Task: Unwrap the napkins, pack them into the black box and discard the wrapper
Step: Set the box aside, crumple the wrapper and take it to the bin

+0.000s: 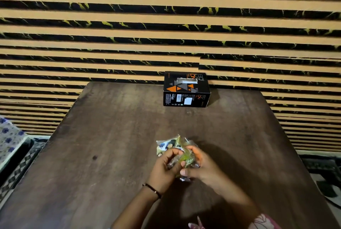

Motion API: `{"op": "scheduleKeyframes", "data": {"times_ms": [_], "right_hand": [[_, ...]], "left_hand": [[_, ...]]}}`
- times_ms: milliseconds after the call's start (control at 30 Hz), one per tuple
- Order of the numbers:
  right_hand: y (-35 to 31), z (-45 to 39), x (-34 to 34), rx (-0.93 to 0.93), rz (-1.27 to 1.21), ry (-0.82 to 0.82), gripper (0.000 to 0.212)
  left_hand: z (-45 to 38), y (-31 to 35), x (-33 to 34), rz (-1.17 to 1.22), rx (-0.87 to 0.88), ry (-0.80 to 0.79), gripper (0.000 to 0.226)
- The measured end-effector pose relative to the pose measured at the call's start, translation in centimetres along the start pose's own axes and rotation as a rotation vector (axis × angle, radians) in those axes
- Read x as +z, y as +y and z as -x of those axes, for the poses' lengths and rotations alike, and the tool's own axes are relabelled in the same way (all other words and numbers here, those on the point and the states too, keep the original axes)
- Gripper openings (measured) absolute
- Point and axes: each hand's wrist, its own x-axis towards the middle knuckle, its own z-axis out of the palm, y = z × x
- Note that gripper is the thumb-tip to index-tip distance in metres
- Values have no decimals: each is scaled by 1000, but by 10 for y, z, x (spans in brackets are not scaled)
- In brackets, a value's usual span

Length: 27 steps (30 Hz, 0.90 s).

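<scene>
A dark wooden table [114,164] carries a black box [186,90].

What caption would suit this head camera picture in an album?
Both hands, left hand and right hand, crumple a wrapper over a wooden table; the black box stands at its far edge.

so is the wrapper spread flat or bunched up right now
Bunched up. The wrapper is crumpled between the left hand and right hand above the table; only a wrinkled printed corner sticks out past the fingers.
</scene>
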Motion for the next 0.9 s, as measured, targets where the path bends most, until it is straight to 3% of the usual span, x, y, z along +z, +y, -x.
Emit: {"op": "scheduleKeyframes", "data": {"times_ms": [100,200,300,400,500,667,733,800,900], "right_hand": [[-1,-1,6,-1,-12,115,64],[-3,5,8,11,-97,139,51],[-9,15,4,43,-169,62,55],[-12,23,3,62,-196,6,53],[-16,32,5,42,-236,-28,55],[-14,51,-5,74,-352,-79,51],[-12,56,-6,67,-342,-78,55],[-11,60,-4,58,-254,42,54],[-15,69,-6,-101,175,274,60]], "left_hand": [[3,3,6,-228,49,194,22],[4,8,2,-548,64,381,55],[3,10,-5,-370,-51,227,92],[6,16,-4,141,-118,-6,80],[9,20,-2,294,-192,-106,61],[8,22,1,434,-291,-284,50],[5,21,6,381,-277,-278,47],[0,19,14,298,-259,-187,43],[-6,17,28,244,-244,-36,33]]}}
